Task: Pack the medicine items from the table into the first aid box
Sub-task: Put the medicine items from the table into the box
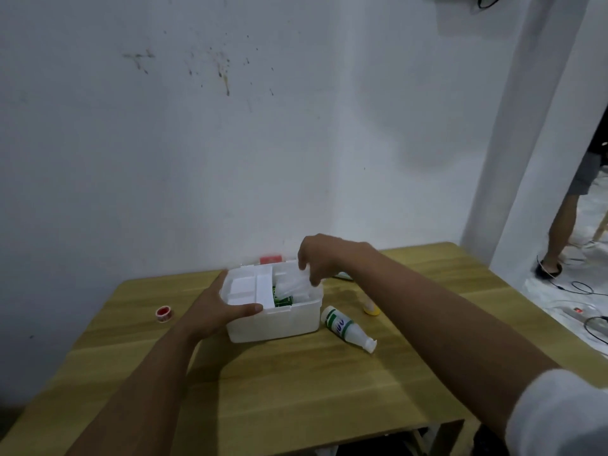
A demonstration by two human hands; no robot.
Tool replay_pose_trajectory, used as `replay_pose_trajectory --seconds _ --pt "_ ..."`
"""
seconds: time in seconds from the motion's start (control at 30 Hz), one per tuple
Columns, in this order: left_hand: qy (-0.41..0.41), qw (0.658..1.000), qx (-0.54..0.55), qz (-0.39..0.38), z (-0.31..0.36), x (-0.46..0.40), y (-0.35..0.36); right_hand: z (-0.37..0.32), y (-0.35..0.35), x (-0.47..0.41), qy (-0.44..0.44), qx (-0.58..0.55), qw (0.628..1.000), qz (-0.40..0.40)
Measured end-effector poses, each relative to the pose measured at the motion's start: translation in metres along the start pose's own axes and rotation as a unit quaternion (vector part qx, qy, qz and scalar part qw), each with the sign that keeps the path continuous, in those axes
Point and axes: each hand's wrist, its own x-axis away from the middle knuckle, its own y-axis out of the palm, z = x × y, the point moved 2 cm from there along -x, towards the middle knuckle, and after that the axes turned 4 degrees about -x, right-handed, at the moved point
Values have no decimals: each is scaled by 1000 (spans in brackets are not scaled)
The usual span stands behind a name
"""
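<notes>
Now the left hand (215, 311) grips the white plastic first aid box (274, 324) on the wooden tabletop (296, 383); the right hand (317, 261) pinches a clear plastic packet (294, 286) over it.

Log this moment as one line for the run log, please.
left hand steadies first aid box | right hand lowers clear packet inside | white bottle, red tape roll remain on table

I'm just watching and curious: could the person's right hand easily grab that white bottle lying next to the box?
Probably yes. The white bottle lies in the open on the table, just right of the first aid box, with nothing on top of it. The right hand is over the box, seemingly pinching a clear packet, so it must let go first.
</notes>
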Motion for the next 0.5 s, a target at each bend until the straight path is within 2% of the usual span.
replay_pose_trajectory --seconds 0.33,0.5 --pt "-4 1000 -12 7 -5 -5 2 -21 61 -22 -33 -40 998 46" --pt "-13 1000 -19 2 -9 -5 1 -21 60 -24 -34 -78 994 65"
